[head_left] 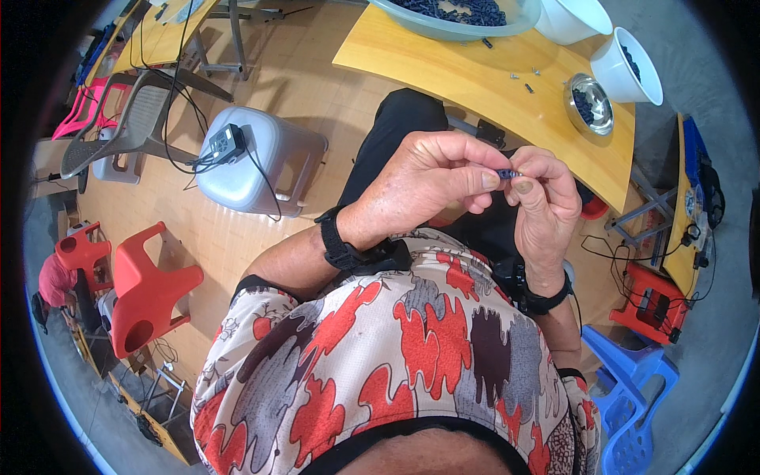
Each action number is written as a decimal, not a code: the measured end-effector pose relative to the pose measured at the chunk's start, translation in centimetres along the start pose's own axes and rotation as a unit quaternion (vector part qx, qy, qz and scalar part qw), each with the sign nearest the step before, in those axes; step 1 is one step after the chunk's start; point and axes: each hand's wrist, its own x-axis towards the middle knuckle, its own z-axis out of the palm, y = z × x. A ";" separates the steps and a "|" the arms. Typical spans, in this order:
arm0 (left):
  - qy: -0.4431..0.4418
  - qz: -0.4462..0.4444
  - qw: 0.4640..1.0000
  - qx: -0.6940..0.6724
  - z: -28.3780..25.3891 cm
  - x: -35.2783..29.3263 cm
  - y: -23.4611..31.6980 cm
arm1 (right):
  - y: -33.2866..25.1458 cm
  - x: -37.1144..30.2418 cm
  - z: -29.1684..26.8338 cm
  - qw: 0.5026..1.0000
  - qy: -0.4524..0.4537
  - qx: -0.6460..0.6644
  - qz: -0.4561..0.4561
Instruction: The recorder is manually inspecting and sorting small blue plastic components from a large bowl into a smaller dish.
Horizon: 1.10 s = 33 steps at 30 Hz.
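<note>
Beyond the patterned shirt [443, 324], a small dark part [505, 173] was pinched by the left hand [435, 170] and right hand [548, 194]; a straight, light grip was judged best. Farther right, a metal bowl [606, 119] was set on the table [443, 63].

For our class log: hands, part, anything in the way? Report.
Left hand, right hand: both pinching dark part. Part held off table. No obstruction seen.

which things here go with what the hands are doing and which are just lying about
Likely in use:
- small dark piece, pinched by left hand and right hand
- wide basin, metal bowl and white tub, all holding dark pieces

Apparently just about:
- grey stool
- black device on it
- blue plastic chair
</note>
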 end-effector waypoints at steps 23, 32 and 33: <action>-0.014 -0.025 0.999 -0.020 -0.1 -0.1 0.2 | -0.4 0.2 -0.2 0.999 -0.014 -0.043 -0.007; -0.002 -0.011 0.999 0.040 -0.2 -0.3 0.1 | -1.5 0.9 -0.9 0.977 -0.065 -0.200 -0.037; -0.002 -0.011 0.999 0.039 -0.2 -0.3 0.1 | -1.7 1.1 -0.9 0.977 -0.065 -0.201 -0.036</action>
